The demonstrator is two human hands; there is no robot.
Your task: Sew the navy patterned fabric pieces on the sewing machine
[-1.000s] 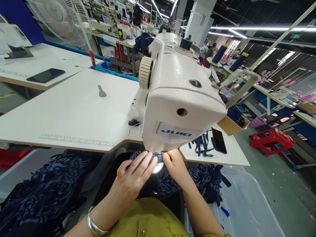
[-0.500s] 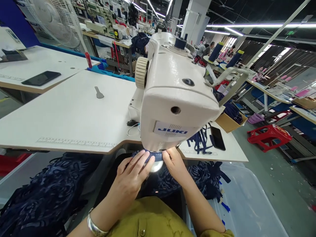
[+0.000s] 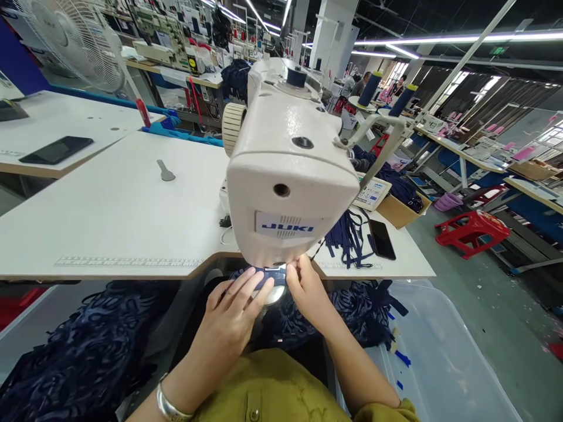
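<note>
Bottom centre of the frame: olive-green shirt front [image 3: 264, 390], with a silver bangle [image 3: 169, 404] on the wrist at lower left. Just above, left hand [image 3: 231, 322] laid palm down, fingers [image 3: 253, 287] stretched out flat, pressing on dark navy lace fabric [image 3: 88, 346] and reaching onto a navy strip [image 3: 272, 274]. Right hand [image 3: 310, 293] beside it at centre, fingers [image 3: 301, 266] closed in a pinch on the right end of that strip. Navy strip itself at centre frame, above a pale round plate [image 3: 275, 295], directly under the head of the white sewing machine [image 3: 285, 176], between the two hands and touching both. Lace fabric heaped at lower left and trailing right of centre, near a clear plastic bin [image 3: 440, 363] at lower right. Behind the hands, a white surface [image 3: 109, 205] spanning left to centre, bearing the machine, a printed ruler strip [image 3: 127, 262] along the near edge and a small grey tab [image 3: 165, 171]. Right of the machine, a tangle of loose navy bands [image 3: 349, 234] just beside a black phone [image 3: 382, 239]. Further right, a cardboard box [image 3: 398, 211] and a red stool [image 3: 468, 231] on the floor. Upper left: a second surface with a dark tablet [image 3: 55, 149], and a white fan [image 3: 70, 41]. Top centre, behind the machine: navy thread cones [image 3: 369, 88] and rows of other workstations under strip lights, too small to tell apart.
</note>
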